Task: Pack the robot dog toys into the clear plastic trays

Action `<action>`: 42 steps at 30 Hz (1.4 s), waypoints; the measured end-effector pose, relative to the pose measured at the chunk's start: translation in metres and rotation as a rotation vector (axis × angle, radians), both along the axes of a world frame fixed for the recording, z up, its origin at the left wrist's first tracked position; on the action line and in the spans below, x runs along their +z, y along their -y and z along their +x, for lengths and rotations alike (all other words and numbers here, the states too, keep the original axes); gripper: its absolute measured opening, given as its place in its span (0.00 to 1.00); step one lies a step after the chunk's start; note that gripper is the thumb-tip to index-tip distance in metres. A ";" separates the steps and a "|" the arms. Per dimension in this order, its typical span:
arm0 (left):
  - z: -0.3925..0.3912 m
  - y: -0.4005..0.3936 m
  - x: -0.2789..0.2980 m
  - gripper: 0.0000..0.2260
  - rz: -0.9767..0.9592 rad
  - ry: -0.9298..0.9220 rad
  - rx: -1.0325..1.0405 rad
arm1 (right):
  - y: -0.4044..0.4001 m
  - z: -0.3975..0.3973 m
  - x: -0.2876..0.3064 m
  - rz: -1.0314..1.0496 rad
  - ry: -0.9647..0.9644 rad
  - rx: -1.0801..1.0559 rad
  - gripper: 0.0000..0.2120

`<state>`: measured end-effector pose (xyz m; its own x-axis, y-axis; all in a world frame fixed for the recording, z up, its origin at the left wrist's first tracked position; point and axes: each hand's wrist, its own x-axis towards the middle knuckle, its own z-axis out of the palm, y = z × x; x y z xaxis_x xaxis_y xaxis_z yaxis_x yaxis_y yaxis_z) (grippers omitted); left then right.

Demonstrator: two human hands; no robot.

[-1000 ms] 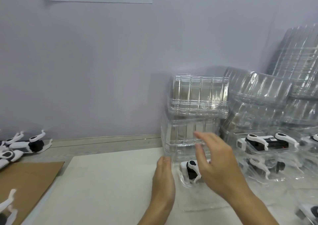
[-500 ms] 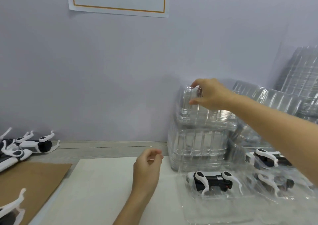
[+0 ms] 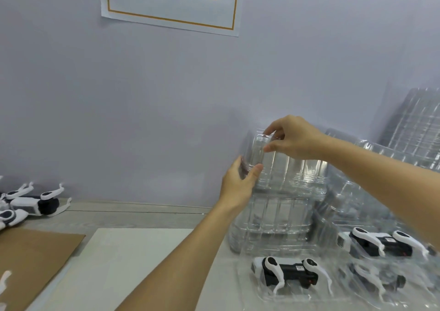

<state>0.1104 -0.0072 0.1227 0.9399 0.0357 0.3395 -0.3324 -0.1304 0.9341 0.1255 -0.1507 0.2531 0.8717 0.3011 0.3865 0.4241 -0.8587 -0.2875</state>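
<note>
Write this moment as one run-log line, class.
left hand: grips tray stack side | right hand: pinches top tray edge | packed toy: in front tray

You are getting soft, even light; glare is streaking the trays (image 3: 292,168) under your right hand (image 3: 295,137), faint shadows are falling behind both hands, edges are bending.

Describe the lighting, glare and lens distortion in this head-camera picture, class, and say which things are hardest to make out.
Head view: soft, even light, with faint shadows on the wall; white glare streaks on the clear tray stack; wide-angle bending toward the edges; the trays' outlines blur together, while the packed robot dog toy reads sharply.
</note>
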 end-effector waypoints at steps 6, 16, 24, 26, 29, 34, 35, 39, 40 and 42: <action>-0.004 0.001 -0.008 0.10 -0.075 0.054 0.004 | -0.004 0.001 0.003 0.010 0.006 0.002 0.07; 0.005 0.006 -0.016 0.21 -0.136 0.033 -0.005 | -0.003 0.001 0.006 0.101 0.005 -0.003 0.01; 0.003 0.008 -0.017 0.08 -0.124 0.034 0.037 | -0.003 0.000 0.005 0.148 0.023 -0.016 0.06; 0.002 0.009 -0.017 0.08 -0.118 0.035 0.045 | -0.003 0.000 0.004 0.169 0.035 -0.028 0.03; 0.000 0.009 -0.016 0.07 -0.105 0.043 0.054 | -0.005 -0.002 0.005 0.197 0.080 -0.040 0.01; -0.002 0.008 -0.017 0.06 -0.080 0.050 0.063 | -0.006 -0.008 0.020 0.177 0.119 -0.028 0.01; -0.002 0.008 -0.017 0.05 -0.079 0.051 0.064 | -0.005 -0.009 0.023 0.171 0.108 -0.024 0.02; -0.003 0.008 -0.015 0.05 -0.063 0.043 0.064 | -0.003 -0.012 0.026 0.059 0.078 -0.013 0.03; -0.004 0.007 -0.014 0.05 -0.056 0.040 0.063 | -0.003 -0.012 0.027 0.070 0.102 -0.012 0.03; -0.005 0.007 -0.013 0.04 -0.043 0.038 0.064 | -0.001 -0.013 0.031 0.146 0.173 -0.029 0.03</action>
